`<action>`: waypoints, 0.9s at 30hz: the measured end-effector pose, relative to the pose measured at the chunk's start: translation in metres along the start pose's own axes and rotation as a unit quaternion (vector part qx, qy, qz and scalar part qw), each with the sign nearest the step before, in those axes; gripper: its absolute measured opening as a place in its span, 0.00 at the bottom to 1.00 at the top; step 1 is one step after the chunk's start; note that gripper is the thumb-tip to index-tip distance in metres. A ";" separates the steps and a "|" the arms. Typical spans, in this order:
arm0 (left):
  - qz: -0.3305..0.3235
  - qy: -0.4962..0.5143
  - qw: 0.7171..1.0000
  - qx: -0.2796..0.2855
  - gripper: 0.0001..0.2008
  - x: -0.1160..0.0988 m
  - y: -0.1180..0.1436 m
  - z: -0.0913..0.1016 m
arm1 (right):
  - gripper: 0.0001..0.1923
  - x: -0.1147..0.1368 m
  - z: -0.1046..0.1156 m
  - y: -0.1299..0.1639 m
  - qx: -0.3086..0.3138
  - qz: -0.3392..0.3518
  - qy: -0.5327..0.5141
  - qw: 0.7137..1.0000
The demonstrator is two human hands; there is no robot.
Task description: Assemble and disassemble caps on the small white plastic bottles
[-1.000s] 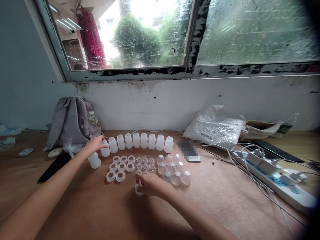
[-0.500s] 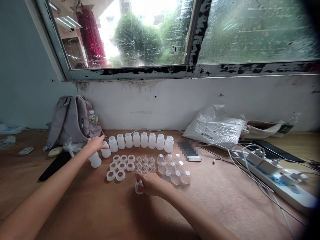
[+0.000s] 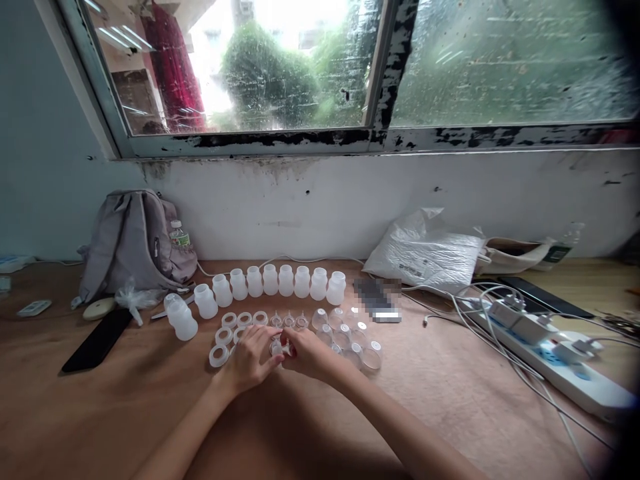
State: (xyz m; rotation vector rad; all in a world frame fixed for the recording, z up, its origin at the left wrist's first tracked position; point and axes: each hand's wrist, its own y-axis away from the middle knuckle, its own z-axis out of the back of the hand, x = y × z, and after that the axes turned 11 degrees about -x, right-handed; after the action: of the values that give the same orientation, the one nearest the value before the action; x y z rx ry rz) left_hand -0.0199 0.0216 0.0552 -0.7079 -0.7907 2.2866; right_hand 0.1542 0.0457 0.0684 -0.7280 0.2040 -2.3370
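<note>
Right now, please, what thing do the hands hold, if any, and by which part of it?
The right hand seems to pinch a small translucent piece; the left hand is at it too, but fingers hide which part is gripped.

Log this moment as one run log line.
left hand: at small clear part | right hand: fingers on same part | frosted bottles: curved row behind | white rings: beside left hand | domed clear covers: beside right hand

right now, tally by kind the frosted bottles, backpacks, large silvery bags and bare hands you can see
Frosted bottles: 10
Backpack: 1
Large silvery bag: 1
Hands, left hand and right hand: 2
Total: 14
</note>
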 end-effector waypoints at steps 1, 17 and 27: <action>0.007 0.010 1.000 0.003 0.18 0.001 0.004 -0.004 | 0.12 -0.001 -0.002 0.000 0.001 -0.004 0.003 1.000; 0.024 0.033 0.998 0.046 0.10 0.008 0.022 -0.006 | 0.11 0.010 -0.010 0.003 0.000 0.028 -0.026 0.999; -0.025 -0.029 0.999 0.018 0.08 0.015 0.024 -0.013 | 0.11 0.009 -0.008 0.003 0.004 0.007 -0.005 1.000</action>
State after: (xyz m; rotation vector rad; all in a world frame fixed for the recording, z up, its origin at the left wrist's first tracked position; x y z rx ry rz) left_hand -0.0305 0.0210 0.0257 -0.6026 -0.7836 2.2793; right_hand 0.1462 0.0368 0.0648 -0.7317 0.1951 -2.3202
